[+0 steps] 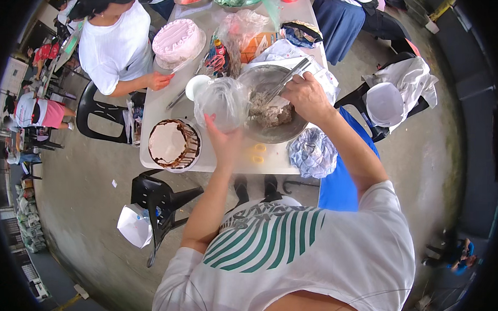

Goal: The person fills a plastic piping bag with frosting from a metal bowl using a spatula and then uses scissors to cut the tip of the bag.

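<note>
Mixture [269, 113] partly hidden behind clear plastic container [222, 103], whisk [288, 80] handle buried in right hand [308, 97]

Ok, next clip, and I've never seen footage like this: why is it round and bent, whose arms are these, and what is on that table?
The single picture comes from a wide fisheye camera on a person's head, looking down, so straight edges curve near the rim. The two bare forearms rising from the lower edge are the wearer's own. The left hand holds a clear crinkled plastic bag or tub. The right hand grips a metal whisk over a steel mixing bowl of brownish lumpy mix. On the white table also sit a cake with white top and dark drips, a pink frosted cake and a bunched cloth. Another person's hand rests by the pink cake.
</note>
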Available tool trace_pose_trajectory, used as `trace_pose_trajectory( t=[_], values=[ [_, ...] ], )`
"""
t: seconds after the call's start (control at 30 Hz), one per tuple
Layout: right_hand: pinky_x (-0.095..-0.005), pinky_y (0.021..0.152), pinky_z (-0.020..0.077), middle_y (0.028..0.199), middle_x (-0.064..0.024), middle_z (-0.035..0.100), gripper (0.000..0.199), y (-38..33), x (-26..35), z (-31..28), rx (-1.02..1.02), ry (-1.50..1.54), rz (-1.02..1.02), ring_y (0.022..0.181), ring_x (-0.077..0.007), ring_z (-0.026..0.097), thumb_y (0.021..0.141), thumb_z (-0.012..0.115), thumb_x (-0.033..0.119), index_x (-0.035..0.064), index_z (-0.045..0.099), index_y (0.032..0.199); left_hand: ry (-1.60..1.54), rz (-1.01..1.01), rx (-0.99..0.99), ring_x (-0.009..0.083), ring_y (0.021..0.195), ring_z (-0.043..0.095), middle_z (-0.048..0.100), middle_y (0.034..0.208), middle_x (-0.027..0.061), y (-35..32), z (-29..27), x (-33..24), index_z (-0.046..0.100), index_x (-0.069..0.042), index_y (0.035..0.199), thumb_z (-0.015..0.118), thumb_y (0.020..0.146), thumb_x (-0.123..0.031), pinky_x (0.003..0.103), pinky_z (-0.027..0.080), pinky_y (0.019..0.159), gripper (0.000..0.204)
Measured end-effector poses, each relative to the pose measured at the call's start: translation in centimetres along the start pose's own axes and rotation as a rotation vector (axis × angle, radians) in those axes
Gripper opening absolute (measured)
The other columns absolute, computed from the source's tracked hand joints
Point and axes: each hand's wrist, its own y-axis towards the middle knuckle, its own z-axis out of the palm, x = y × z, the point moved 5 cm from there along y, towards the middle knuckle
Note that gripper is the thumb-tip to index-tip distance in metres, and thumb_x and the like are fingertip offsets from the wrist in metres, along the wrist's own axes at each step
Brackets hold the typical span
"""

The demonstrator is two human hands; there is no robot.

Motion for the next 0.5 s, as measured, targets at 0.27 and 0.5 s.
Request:
trace_pose_trajectory(
  t=[0.27,0.5],
  values=[
    [-0.0322,0.083,0.0348,0.079,0.0032,0.056,0.025,-1.2,1.8,4.1,-0.007,0.039,0.059,0.088,-0.0152,0.054,0.067,0.062,0.011,0.0197,0.072,0.088,-0.108,-0.042,0.075,0.0154,0.083,0.056,0.017,0.144,0.0109,0.0,0.1,1.5,-0.004,-0.011,0.149,0.062,0.078,0.014,0.035,0.061,0.061,0.099],
    [-0.0322,0.077,0.0328,0.076,0.0021,0.055,0.032,-3.4,2.9,6.4,0.057,0.404,0.208,0.084,-0.0157,0.055,0.068,0.061,0.001,0.0208,0.075,0.089,-0.156,-0.17,0.069,0.0149,0.08,0.057,0.021,0.141,0.011,-0.4,-0.5,3.6,-0.003,-0.01,0.148,0.061,0.08,0.014,0.037,0.062,0.063,0.096]
  ],
)
